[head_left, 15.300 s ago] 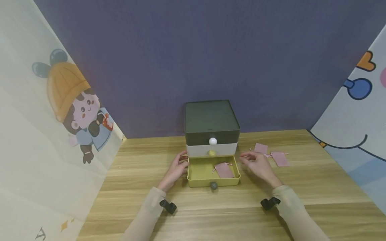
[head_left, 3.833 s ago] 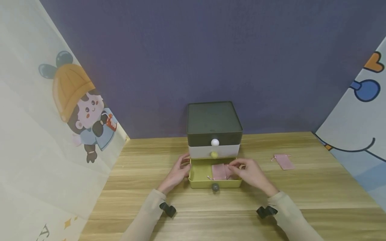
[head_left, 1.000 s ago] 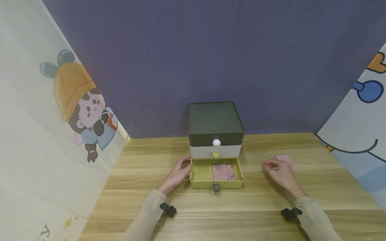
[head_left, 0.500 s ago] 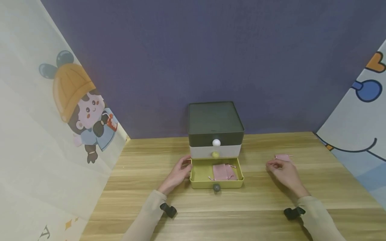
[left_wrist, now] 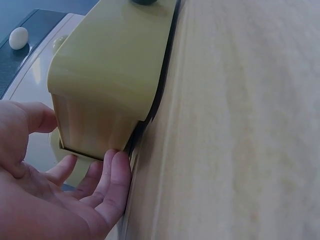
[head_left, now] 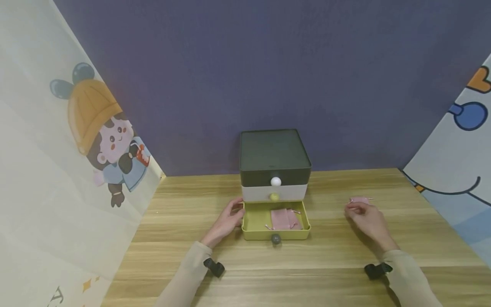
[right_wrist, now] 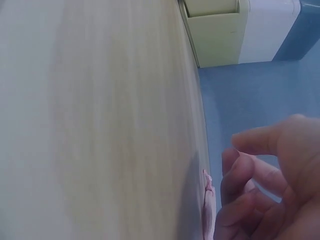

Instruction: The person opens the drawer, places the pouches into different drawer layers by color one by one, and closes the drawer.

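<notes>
A small drawer unit (head_left: 274, 149) has its bottom yellow drawer (head_left: 253, 235) pulled out. Beside that drawer's left wall is my left hand (head_left: 225, 221), its thumb and fingers relaxed around the wall's outside, as the left wrist view shows. Two pink drawstring pouches, a left one (head_left: 279, 220) and a right one (head_left: 294, 220), lie overlapping in the drawer's right half. On the table at the right, another pink pouch (head_left: 359, 199) is partly hidden by my right hand (head_left: 369, 221). That hand hovers near it, fingers loosely bent, nothing held between them in the right wrist view.
Above the yellow drawer are a closed white drawer (head_left: 253, 193) with a yellow knob and a dark green one (head_left: 253, 178) with a white knob. A dark blue wall (head_left: 192, 106) stands behind the wooden table (head_left: 184, 238); printed panels flank both sides.
A second pouch came from the table into the drawer, brought by my right hand. That hand then withdrew rightward to the remaining table pouch. My left hand stays at the drawer.
</notes>
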`<state>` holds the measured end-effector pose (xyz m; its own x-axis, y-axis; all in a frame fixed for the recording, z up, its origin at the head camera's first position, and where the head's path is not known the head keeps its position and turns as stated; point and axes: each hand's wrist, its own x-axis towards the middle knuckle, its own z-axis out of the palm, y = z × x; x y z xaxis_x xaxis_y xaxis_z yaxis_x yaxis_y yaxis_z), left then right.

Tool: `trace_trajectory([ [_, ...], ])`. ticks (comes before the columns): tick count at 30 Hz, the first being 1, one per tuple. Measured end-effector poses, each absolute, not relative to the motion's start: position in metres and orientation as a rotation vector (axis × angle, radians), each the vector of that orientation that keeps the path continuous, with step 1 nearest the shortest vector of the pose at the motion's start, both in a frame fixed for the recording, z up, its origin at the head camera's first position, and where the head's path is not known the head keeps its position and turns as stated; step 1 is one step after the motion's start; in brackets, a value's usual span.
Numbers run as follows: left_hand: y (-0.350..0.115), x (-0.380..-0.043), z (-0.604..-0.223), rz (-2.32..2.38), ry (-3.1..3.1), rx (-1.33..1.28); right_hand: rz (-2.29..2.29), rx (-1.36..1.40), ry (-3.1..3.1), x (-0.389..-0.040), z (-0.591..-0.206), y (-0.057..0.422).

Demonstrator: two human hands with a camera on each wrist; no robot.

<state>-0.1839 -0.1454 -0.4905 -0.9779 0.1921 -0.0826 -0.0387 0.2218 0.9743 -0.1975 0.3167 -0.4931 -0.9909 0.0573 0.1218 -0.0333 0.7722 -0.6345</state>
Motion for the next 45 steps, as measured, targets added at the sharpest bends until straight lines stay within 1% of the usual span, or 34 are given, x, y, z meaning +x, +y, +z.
trace_trajectory([
  [25,-0.145,-0.185,-0.493,1.845,2.321,0.14,0.955,-0.124,-2.821,-0.197,-0.487,0.333],
  [45,-0.145,-0.183,-0.491,1.869,2.311,0.156,0.937,-0.29,-2.981,-0.197,-0.482,0.349],
])
